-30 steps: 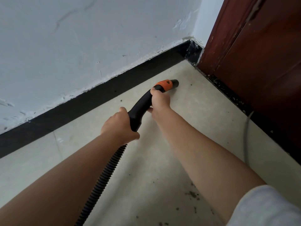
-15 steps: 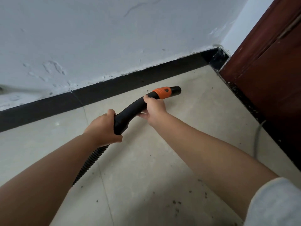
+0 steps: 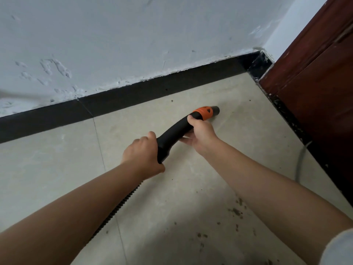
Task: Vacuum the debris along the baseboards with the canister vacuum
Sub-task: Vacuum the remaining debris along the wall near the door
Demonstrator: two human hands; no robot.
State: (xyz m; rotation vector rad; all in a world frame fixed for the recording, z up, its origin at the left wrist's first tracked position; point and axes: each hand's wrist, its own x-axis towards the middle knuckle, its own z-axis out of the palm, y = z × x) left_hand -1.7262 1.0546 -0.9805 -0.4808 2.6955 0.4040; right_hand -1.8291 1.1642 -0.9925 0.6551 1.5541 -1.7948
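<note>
Both hands grip the vacuum handle [image 3: 177, 131]: left hand [image 3: 142, 153] at seven o'clock, right hand [image 3: 202, 133] near the nozzle [image 3: 214, 110].

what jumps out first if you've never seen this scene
The orange collar near the hose's tip stands out at centre, low over the pale floor. The left hand and right hand both grip the black handle behind it. Dark debris lies at lower right.

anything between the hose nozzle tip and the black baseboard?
Head view: between the nozzle tip and the baseboard lies bare floor tile with one dark speck of debris. The nozzle is apart from the baseboard.
</note>
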